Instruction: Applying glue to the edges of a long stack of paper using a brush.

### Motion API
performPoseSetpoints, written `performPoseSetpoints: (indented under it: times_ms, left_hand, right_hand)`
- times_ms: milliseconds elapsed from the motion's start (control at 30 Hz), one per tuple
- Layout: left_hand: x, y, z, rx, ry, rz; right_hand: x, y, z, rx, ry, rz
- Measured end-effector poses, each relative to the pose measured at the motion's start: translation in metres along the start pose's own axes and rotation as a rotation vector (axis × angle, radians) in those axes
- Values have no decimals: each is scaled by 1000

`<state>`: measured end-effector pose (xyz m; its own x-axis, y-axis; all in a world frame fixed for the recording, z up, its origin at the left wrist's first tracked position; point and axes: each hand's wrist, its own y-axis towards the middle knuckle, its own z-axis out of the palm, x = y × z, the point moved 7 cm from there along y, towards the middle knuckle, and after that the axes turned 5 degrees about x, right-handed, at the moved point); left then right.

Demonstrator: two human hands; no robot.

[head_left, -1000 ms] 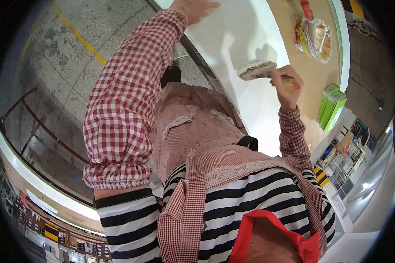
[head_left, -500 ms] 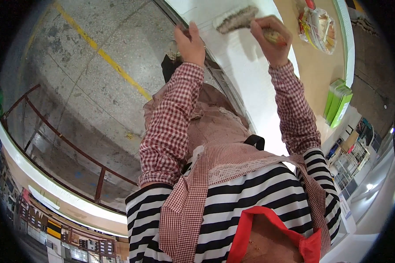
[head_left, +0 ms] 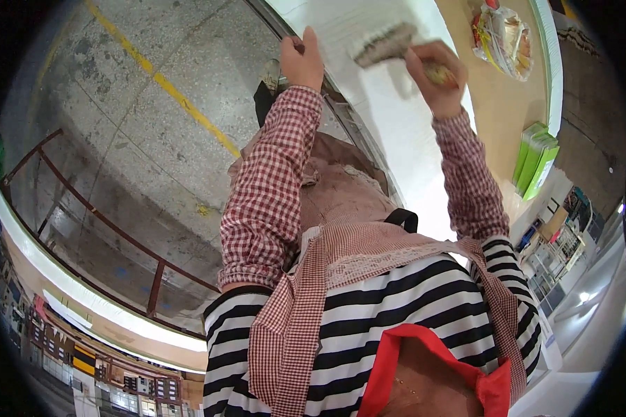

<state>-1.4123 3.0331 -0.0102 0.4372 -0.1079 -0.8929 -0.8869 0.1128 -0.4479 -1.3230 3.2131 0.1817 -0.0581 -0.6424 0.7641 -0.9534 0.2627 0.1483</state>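
When set against half a second ago, brush (head_left: pixel 384 46) drawn slightly inward: suggestive of a stroke under way over the white sheet (head_left: pixel 400 128); contact unclear. Right hand (head_left: pixel 436 78): closed round brush handle, forearm extended outward, bristles lying left of fingers. Left hand (head_left: pixel 302 64): partly curled, poised near white sheet's edge, left of brush; whether gripping anything, cannot tell.

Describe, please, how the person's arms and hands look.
The left hand and right hand wear no gloves. Red-and-white checked sleeve covers cover the forearms; the left cover's upper edge is gathered. Above are black-and-white striped shirt sleeves.
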Motion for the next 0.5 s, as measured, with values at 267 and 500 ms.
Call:
performPoseSetpoints:
  times_ms: [267, 500]
  left_hand:
    - [-25, -17, 13, -182, 115, 228]
    - [-27, -21, 20, -199, 138, 282]
  right_hand:
    - [17, -24, -31, -68, 20, 24]
    - [-7, -47, -22, -67, 6, 8]
